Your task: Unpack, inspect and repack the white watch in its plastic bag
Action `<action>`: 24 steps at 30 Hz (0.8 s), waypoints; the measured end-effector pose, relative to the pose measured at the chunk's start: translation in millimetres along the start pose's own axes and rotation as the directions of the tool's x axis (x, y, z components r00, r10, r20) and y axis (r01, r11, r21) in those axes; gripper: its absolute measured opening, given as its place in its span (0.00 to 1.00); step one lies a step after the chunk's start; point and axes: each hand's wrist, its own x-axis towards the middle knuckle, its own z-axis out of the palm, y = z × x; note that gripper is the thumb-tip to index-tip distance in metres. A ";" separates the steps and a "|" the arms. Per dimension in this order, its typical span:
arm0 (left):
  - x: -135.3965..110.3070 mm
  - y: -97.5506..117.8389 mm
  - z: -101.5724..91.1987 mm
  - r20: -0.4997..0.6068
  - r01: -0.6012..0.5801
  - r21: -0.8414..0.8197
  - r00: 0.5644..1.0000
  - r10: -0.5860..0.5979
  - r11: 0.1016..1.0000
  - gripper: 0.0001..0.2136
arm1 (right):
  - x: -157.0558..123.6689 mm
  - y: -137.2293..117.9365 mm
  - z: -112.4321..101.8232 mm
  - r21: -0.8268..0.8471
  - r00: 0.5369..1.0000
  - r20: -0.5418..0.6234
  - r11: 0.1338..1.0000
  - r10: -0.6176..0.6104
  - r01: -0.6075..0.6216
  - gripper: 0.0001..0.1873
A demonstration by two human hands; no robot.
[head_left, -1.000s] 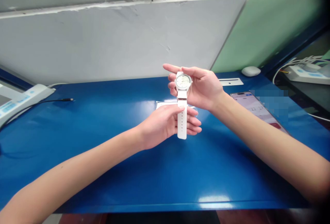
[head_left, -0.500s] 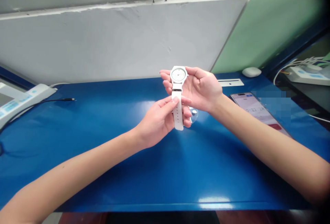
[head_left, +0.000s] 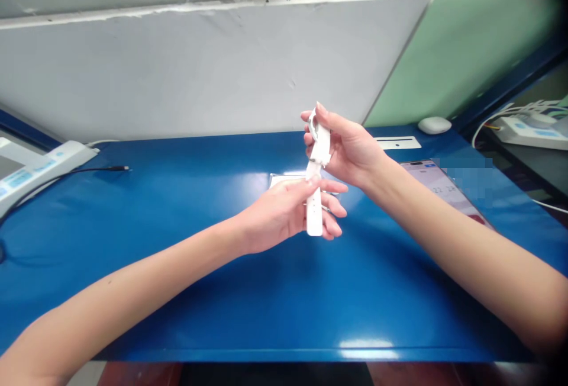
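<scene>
A white wristwatch is held upright above the blue table, its case turned edge-on so the dial is hidden. My right hand grips the case and upper strap between thumb and fingers. My left hand pinches the lower strap, thumb on the front and fingers behind. Under the hands lies a clear plastic bag, mostly hidden.
A phone with a lit screen lies right of my right arm. Behind it sit a white earbud case and a white label. A power strip with a black cable lies at the left; another strip at the right. A grey wall rises behind.
My right hand has twisted the watch from dial-facing to edge-on. Both hands shifted slightly right and down, and my left hand keeps its hold on the lower strap.
</scene>
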 end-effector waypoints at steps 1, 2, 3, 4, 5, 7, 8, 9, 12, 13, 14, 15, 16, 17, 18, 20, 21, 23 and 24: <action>-0.3 -0.4 -0.3 0.012 0.005 0.006 1.000 -0.006 1.000 0.15 | -0.2 0.6 0.3 -0.019 1.000 0.008 1.000 0.002 -0.002 0.07; -0.5 -0.7 -0.6 0.016 0.010 0.009 1.000 -0.010 1.000 0.15 | -0.7 1.2 0.8 -0.037 0.999 0.029 0.999 0.017 -0.016 0.09; -0.8 -0.7 -0.9 0.012 0.012 0.013 1.000 -0.012 1.000 0.15 | -1.3 1.7 1.4 -0.052 0.997 0.060 0.998 0.045 -0.042 0.10; -0.9 -0.7 -1.3 0.004 0.012 0.016 1.000 -0.012 1.000 0.15 | -2.2 2.1 2.1 -0.060 0.992 0.100 0.995 0.083 -0.077 0.12; -1.0 -0.6 -1.8 -0.005 0.015 0.017 1.000 -0.015 1.000 0.15 | -3.1 2.2 2.8 -0.062 0.983 0.139 0.991 0.124 -0.116 0.14; -0.9 -0.6 -2.9 -0.018 0.020 0.017 1.000 -0.020 1.000 0.15 | -4.8 2.0 3.8 -0.051 0.960 0.206 0.982 0.188 -0.182 0.16; -0.8 -0.8 -3.5 -0.024 0.023 0.018 0.999 -0.023 1.000 0.15 | -5.4 1.7 3.9 -0.040 0.952 0.230 0.979 0.204 -0.200 0.16; -0.8 -1.0 -4.1 -0.028 0.026 0.019 0.999 -0.026 0.999 0.15 | -5.7 1.5 3.9 -0.030 0.945 0.248 0.977 0.212 -0.212 0.15; -0.8 -2.5 -5.6 -0.040 0.028 0.030 0.999 -0.027 0.999 0.13 | -5.2 1.3 2.7 -0.007 0.938 0.271 0.975 0.216 -0.223 0.15; -0.8 -3.0 -6.0 -0.043 0.029 0.033 0.999 -0.028 0.999 0.13 | -4.8 1.6 2.3 0.001 0.938 0.273 0.975 0.215 -0.223 0.15; -0.9 -3.4 -6.2 -0.046 0.032 0.036 0.999 -0.030 0.999 0.13 | -4.4 1.9 2.1 0.008 0.937 0.274 0.974 0.215 -0.226 0.15; -0.9 -3.8 -6.3 -0.050 0.033 0.040 0.998 -0.031 0.999 0.13 | -4.1 2.3 2.1 0.015 0.937 0.275 0.973 0.217 -0.230 0.16; -0.9 -3.9 -6.2 -0.054 0.036 0.046 0.998 -0.033 0.998 0.13 | -3.9 2.8 2.2 0.021 0.936 0.274 0.972 0.220 -0.235 0.16; -0.9 -3.9 -5.9 -0.060 0.039 0.050 0.998 -0.036 0.998 0.13 | -3.8 3.1 2.6 0.026 0.936 0.270 0.970 0.224 -0.240 0.16; -1.0 -3.8 -5.4 -0.065 0.043 0.053 0.997 -0.040 0.998 0.12 | -3.8 3.4 3.1 0.029 0.938 0.262 0.969 0.229 -0.245 0.17; -1.2 -3.3 -4.0 -0.073 0.051 0.053 0.996 -0.047 0.997 0.12 | -3.9 3.7 4.3 0.032 0.944 0.234 0.968 0.234 -0.248 0.17; -1.3 -3.1 -3.2 -0.076 0.053 0.050 0.996 -0.050 0.997 0.12 | -4.0 3.8 4.9 0.032 0.948 0.215 0.969 0.235 -0.247 0.17; -1.4 -2.8 -1.9 -0.076 0.062 0.043 0.995 -0.058 0.997 0.12 | -4.0 3.8 5.8 0.023 0.955 0.176 0.969 0.239 -0.247 0.16; -1.3 -2.9 -1.5 -0.079 0.064 0.041 0.995 -0.061 0.997 0.12 | -4.0 3.8 6.1 0.019 0.957 0.157 0.968 0.242 -0.248 0.15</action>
